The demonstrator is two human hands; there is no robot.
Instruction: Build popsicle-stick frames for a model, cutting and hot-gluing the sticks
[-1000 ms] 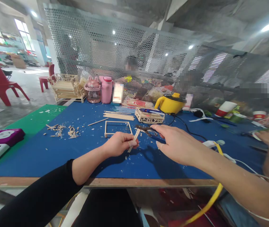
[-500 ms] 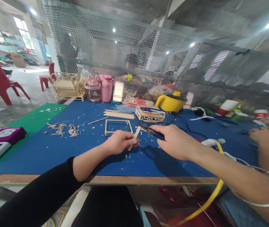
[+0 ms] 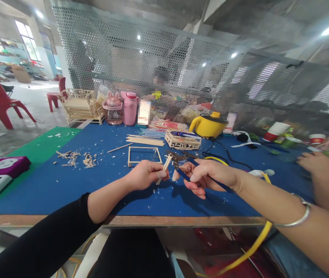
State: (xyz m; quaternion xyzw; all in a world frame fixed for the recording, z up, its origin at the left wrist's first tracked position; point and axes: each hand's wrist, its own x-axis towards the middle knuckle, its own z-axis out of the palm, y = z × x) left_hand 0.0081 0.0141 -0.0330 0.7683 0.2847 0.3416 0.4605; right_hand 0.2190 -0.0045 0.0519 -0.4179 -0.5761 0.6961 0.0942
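My left hand is closed around a couple of short, pale wooden sticks, pinched so that they point up and to the right. In my right hand is a pair of blue-handled cutting pliers, its handles spread and its dark jaws close to the upper ends of the sticks. Whether the jaws touch the wood I cannot tell. Just behind my left hand, a small rectangular frame of thin sticks stands on the blue mat.
Wood offcuts lie to the left, long sticks farther back. A small wooden crate holds pens or tools near a yellow pot. Pink bottles stand behind. Another person's hand is at the right.
My right hand has turned, and the pliers' handles have spread apart, with the jaws now nearer the stick ends. My left hand and the sticks stay almost still.
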